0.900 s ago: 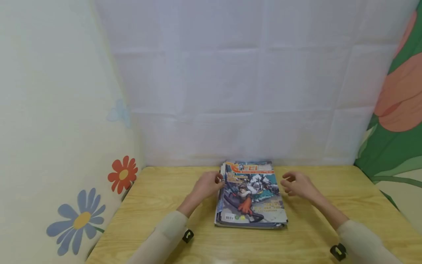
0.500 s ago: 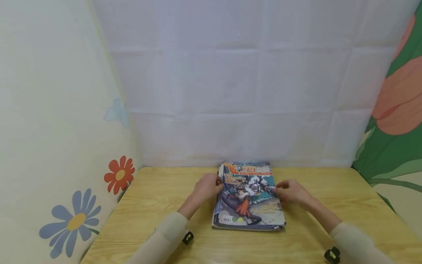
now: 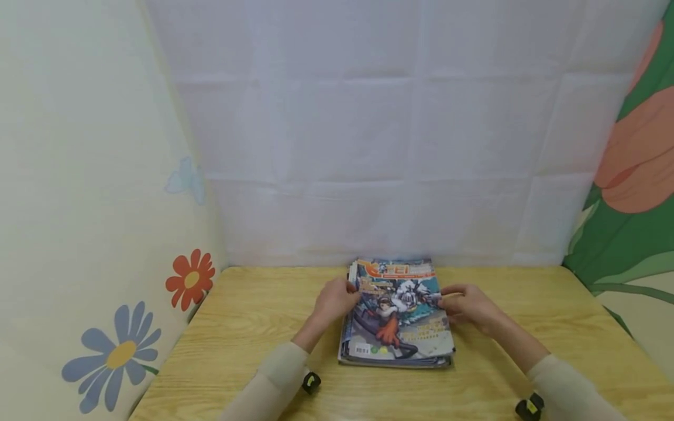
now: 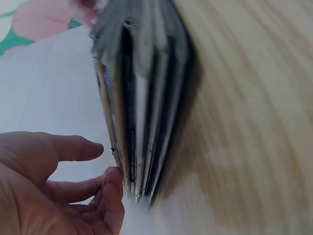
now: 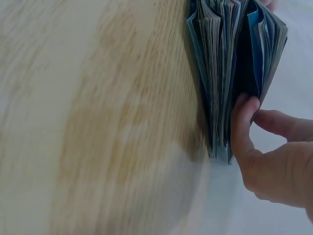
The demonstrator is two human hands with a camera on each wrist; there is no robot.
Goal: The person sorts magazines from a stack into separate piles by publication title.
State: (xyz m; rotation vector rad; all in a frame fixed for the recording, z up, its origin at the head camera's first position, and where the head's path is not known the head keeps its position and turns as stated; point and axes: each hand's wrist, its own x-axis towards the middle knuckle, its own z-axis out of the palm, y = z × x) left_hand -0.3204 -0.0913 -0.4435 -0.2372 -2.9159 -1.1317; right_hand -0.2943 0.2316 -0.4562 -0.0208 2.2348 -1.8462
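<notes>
Centrally, right hand (image 3: 467, 305) pinches magazine stack's (image 3: 397, 318) top layers near tabletop's (image 3: 263, 304) far edge; left hand (image 3: 335, 299) loosely spread; lower covers hidden.

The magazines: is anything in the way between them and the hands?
Nothing visible is. The right hand pinches the upper part of the magazines at their right edge, a fingertip in a gap in the pile. The left hand is right at the left edge, with nothing between.

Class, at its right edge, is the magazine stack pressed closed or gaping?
Gaping: in the right wrist view, the magazine stack has layers standing apart where the right hand touches it.
</notes>
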